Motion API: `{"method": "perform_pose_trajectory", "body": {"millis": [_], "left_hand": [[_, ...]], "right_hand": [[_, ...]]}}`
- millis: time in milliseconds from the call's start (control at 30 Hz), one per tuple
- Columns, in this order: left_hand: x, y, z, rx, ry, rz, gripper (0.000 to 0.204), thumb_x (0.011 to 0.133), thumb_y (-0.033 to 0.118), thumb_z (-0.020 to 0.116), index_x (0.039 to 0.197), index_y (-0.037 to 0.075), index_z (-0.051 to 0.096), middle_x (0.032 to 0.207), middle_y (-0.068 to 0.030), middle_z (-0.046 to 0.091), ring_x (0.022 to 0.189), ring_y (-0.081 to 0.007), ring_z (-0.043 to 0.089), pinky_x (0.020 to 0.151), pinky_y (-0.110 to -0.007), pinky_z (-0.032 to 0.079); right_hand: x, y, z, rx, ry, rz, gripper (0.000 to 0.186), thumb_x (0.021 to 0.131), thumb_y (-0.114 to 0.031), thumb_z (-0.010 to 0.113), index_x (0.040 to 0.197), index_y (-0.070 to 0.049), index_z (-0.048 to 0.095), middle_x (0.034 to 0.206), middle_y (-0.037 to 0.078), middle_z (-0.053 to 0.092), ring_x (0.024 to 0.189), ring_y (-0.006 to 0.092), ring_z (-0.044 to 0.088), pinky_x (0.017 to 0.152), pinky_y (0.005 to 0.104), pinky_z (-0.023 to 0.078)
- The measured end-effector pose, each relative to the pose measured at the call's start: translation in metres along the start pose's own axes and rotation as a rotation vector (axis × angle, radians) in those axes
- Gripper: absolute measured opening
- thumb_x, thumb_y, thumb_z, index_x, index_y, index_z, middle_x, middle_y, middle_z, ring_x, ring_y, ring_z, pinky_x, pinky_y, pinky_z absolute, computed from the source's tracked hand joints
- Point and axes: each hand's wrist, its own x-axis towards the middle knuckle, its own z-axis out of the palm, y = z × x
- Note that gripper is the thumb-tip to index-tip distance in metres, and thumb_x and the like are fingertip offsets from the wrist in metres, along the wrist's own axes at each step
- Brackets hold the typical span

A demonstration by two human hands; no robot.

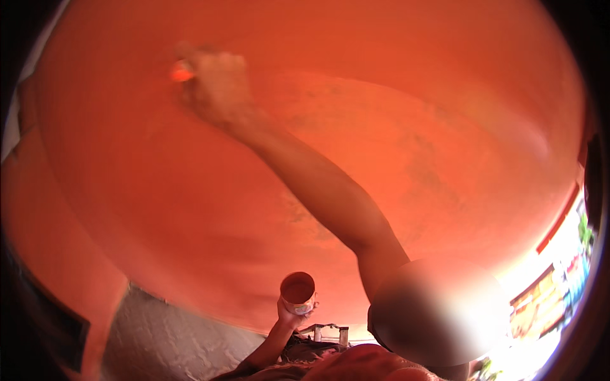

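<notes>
My right hand (215,86) is raised at the upper left, closed and blurred, around a small implement with a bright orange tip (182,72), probably a brush, at the orange painted surface (445,63). Darker and lighter patches show on that surface. Low in the middle, my left hand (290,317) grips a small round tin (298,292) with a dark reddish inside, held upright below my raised arm.
A ladder (343,336) stands beneath me. A rough grey surface (159,330) lies at the lower left beside orange wall with a dark opening (67,324). At the right edge are bright daylight, plants (584,232) and a wooden panel (534,292).
</notes>
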Motion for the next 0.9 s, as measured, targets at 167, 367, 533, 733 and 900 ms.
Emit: {"method": "perform_pose_trajectory", "body": {"millis": [167, 367, 533, 733, 900], "left_hand": [[0.005, 0.009, -0.009, -0.088, 0.059, -0.091, 0.068, 0.087, 0.054, 0.053, 0.138, 0.008, 0.052, 0.123, -0.0239, 0.059, 0.104, -0.0429, 0.058, 0.063, -0.040, 0.056], [0.013, 0.024, -0.001, -0.077, 0.025, -0.273, 0.065, 0.086, 0.047, 0.058, 0.137, 0.008, 0.051, 0.129, -0.0235, 0.054, 0.110, -0.0416, 0.055, 0.067, -0.038, 0.055], [0.015, 0.026, 0.018, -0.061, 0.045, -0.332, 0.062, 0.086, 0.043, 0.059, 0.135, 0.007, 0.050, 0.126, -0.0211, 0.052, 0.108, -0.0373, 0.053, 0.066, -0.036, 0.053], [0.018, 0.025, 0.035, -0.096, 0.039, -0.402, 0.060, 0.085, 0.040, 0.062, 0.133, 0.007, 0.050, 0.129, -0.0181, 0.050, 0.109, -0.0343, 0.051, 0.065, -0.035, 0.052], [0.022, 0.025, 0.050, -0.067, 0.068, -0.434, 0.057, 0.084, 0.044, 0.065, 0.128, 0.009, 0.056, 0.127, -0.0165, 0.052, 0.109, -0.0335, 0.052, 0.065, -0.035, 0.052]], "right_hand": [[-0.069, 0.079, -0.179, -0.075, 0.280, 0.219, 0.014, 0.093, -0.015, 0.073, 0.086, -0.005, 0.064, 0.082, 0.002, 0.068, 0.074, 0.0100, 0.062, 0.062, 0.0283, 0.051], [-0.126, 0.112, -0.429, -0.115, 0.482, 0.336, 0.018, 0.093, -0.012, 0.069, 0.092, 0.000, 0.056, 0.097, 0.007, 0.057, 0.092, 0.0191, 0.066, 0.079, 0.0382, 0.065], [-0.140, 0.113, -0.561, -0.464, 0.648, 0.416, 0.019, 0.091, -0.012, 0.070, 0.088, -0.001, 0.055, 0.093, 0.007, 0.061, 0.086, 0.0154, 0.065, 0.069, 0.0329, 0.063], [-0.138, 0.106, -0.526, -0.836, 0.527, 0.434, 0.016, 0.092, -0.019, 0.071, 0.083, -0.007, 0.064, 0.084, 0.003, 0.069, 0.080, 0.0179, 0.068, 0.068, 0.0328, 0.057], [-0.103, 0.058, -0.340, -0.849, 0.109, 0.111, 0.034, 0.080, -0.006, 0.067, 0.112, -0.015, 0.072, 0.113, 0.005, 0.071, 0.094, 0.0256, 0.071, 0.078, 0.0381, 0.059]]}}
